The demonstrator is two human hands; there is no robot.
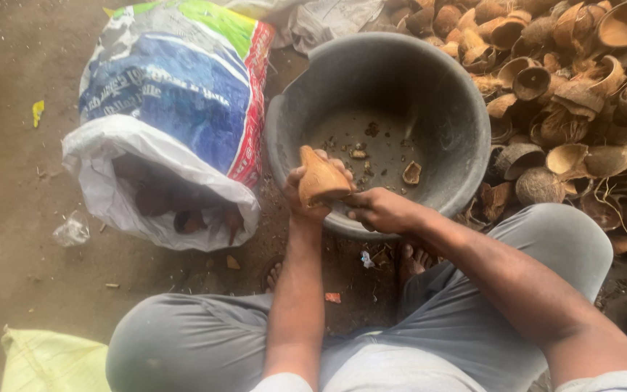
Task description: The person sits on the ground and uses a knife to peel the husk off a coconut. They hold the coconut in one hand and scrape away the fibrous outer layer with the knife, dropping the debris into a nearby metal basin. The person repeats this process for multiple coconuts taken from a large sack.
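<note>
Just now, the left hand (306, 190) is gripping a brown curved coconut-shell piece (319, 178) over the round grey plastic tub (444, 87). The right hand (380, 210) is closing beside it, its fingers hidden.

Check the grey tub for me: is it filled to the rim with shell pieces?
No: the grey tub holds only a few small shell scraps scattered on its bare bottom, and its walls are bare.

The person wears grey trousers (183, 341), a pale short-sleeved top (371, 370), arms and feet bare.
</note>
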